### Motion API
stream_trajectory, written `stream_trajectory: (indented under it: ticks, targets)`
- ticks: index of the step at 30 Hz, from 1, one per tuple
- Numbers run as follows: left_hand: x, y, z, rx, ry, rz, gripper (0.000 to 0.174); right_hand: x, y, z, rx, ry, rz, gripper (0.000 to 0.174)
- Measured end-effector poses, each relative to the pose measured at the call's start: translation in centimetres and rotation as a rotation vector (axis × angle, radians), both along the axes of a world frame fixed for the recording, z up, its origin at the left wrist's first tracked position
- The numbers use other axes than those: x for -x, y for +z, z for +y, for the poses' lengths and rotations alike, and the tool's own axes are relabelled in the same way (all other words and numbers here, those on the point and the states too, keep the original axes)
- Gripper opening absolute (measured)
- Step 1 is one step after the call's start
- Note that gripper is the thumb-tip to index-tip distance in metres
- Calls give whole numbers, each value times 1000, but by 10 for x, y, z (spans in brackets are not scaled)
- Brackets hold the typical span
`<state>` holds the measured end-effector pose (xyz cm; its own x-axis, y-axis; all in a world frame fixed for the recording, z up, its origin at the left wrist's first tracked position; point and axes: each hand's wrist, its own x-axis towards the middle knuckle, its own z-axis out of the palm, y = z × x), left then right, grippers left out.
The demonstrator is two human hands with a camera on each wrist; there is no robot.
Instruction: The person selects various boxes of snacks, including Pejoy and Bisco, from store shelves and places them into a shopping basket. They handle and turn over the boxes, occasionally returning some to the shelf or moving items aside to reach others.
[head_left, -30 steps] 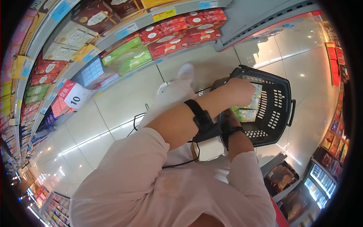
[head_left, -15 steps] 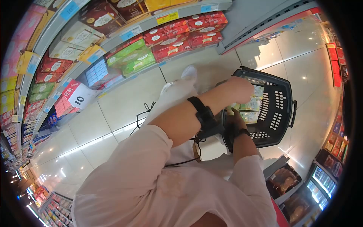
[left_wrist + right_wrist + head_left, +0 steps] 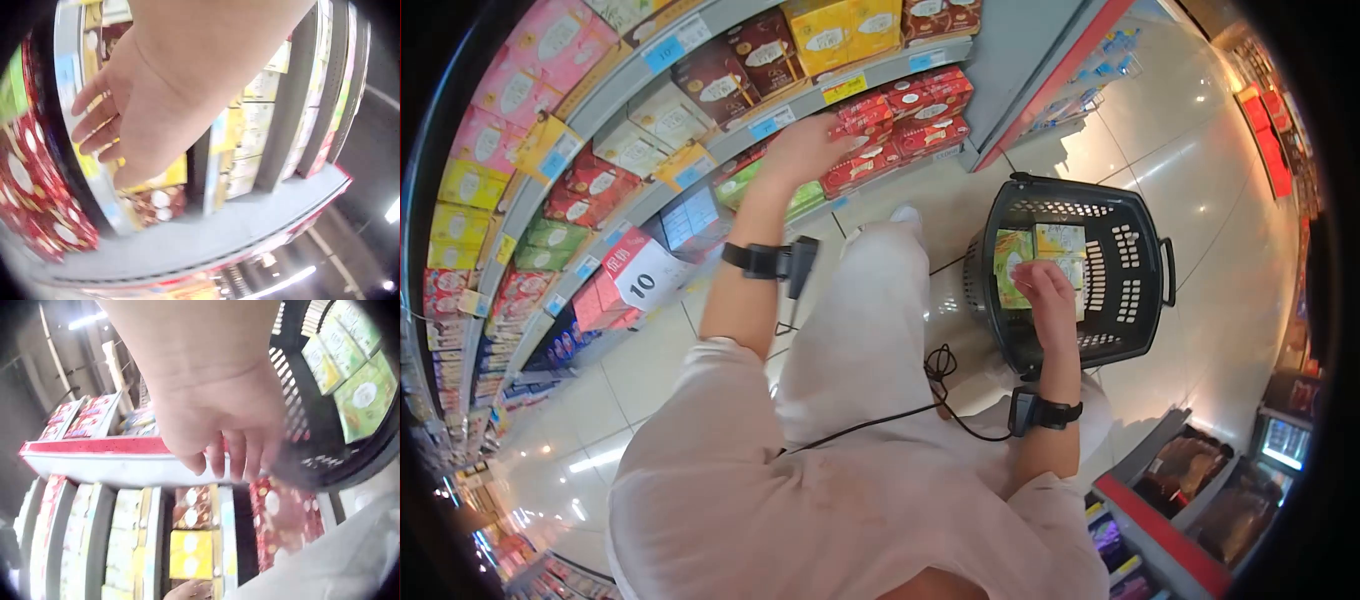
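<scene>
In the head view my left hand [image 3: 805,150] is at the low shelf, its fingertips over the edge of the stacked red boxes [image 3: 915,115]; touch cannot be told. The left wrist view shows this hand [image 3: 125,112] empty, fingers extended and spread, beside the red boxes [image 3: 44,187]. My right hand [image 3: 1050,298] hangs over the black basket [image 3: 1125,345], fingers loosely bent and holding nothing. Inside the basket lie a green pack [image 3: 1012,255] and pale green-yellow boxes [image 3: 1060,240]. The right wrist view shows the empty right hand [image 3: 222,419] beside the basket [image 3: 300,456].
Brown [image 3: 765,50] and yellow boxes [image 3: 820,35] stand on the shelf above the red ones. A promotional sign [image 3: 640,285] sticks out at the left. Black cable [image 3: 870,427] crosses the lap. Floor tiles [image 3: 1200,180] extend beyond the basket.
My left hand has moved from over the basket up and left to the shelf. The right hand has shifted slightly and now shows above the packs. The view has turned toward the shelf.
</scene>
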<state>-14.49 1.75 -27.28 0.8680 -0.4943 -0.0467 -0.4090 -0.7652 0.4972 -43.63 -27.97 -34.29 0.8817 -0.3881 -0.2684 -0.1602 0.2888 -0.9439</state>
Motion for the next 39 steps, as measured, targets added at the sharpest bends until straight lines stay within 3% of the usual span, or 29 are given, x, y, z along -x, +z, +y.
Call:
stream_trajectory:
  ticks: [1,2,4,5,7,13,22,26,28,33,36,38,39]
  targets:
    - [-6,-11,18,-89,19,-10,45,-5,22,19,24,139,-101,14]
    - [-11,-26,36,-176,34,-16,45,-5,39,37,13,112,-104,14]
    - [-30,-91,88,-281,78,-184,44,-5,61,67,220,414,-77,12]
    - [-33,-105,107,-324,136,-202,45,-3,64,78,211,393,-79,12]
    - [-30,-119,126,-379,183,-227,46,1,65,96,352,623,-123,13]
    - [-27,-155,149,-617,255,-205,47,1,49,109,285,638,-64,13]
    - [-27,-165,145,-630,367,-205,50,-8,41,102,228,601,-61,15]
    - [-14,-171,144,-685,306,-351,43,-8,38,101,214,591,-60,15]
    - [-12,-173,145,-704,265,-196,39,-7,40,101,225,585,-63,14]
    - [8,-132,138,-682,231,-332,32,-4,49,99,232,566,-105,14]
    - [25,-82,127,-614,188,-330,43,-2,52,98,247,584,-123,16]
    - [39,-42,115,-341,169,-232,44,0,53,97,232,585,-138,15]
    - [45,-22,111,-338,150,-237,44,0,54,96,234,565,-137,15]
